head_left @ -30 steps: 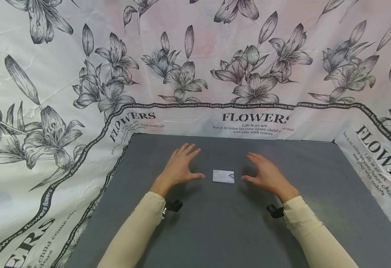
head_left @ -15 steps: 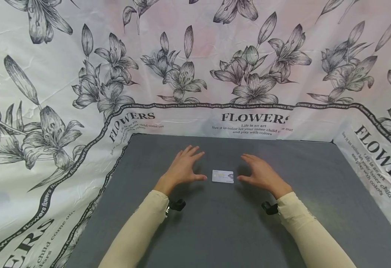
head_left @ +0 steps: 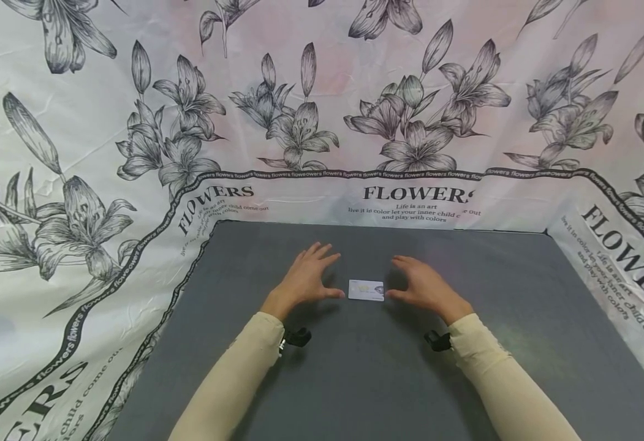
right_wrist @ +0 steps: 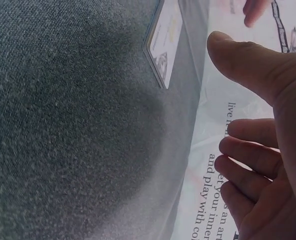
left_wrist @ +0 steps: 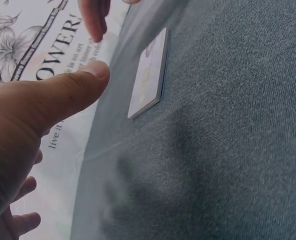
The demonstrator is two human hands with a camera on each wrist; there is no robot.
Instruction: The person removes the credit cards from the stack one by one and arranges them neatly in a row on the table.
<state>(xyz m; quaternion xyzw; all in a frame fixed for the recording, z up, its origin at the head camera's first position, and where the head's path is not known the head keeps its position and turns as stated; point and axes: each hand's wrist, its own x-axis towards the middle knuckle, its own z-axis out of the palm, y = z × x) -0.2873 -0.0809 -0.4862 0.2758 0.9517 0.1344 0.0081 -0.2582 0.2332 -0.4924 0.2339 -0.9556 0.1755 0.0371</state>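
Observation:
A small stack of white cards (head_left: 366,290) lies flat on the grey cloth; its layered edge shows in the left wrist view, where the stack (left_wrist: 149,75) is beside the thumb. To its left hovers my left hand (head_left: 306,278), fingers spread and thumb pointing at the cards' left edge, apart from them. My right hand (head_left: 425,286) mirrors it on the other side, its thumb tip close to the right edge. In the right wrist view the cards (right_wrist: 165,45) lie beyond the right thumb, and the fingers are loosely bent. Neither hand holds anything.
Grey cloth (head_left: 355,380) covers the flat surface under both arms. White flower-printed sheets (head_left: 310,202) stand at the back and along both sides. A black strap-like piece (head_left: 298,337) sits at the left wrist, and a similar one (head_left: 437,340) at the right.
Both hands have moved inward, toward the cards from either side, so the gaps beside the cards are narrower. The cards have stayed in place on the cloth.

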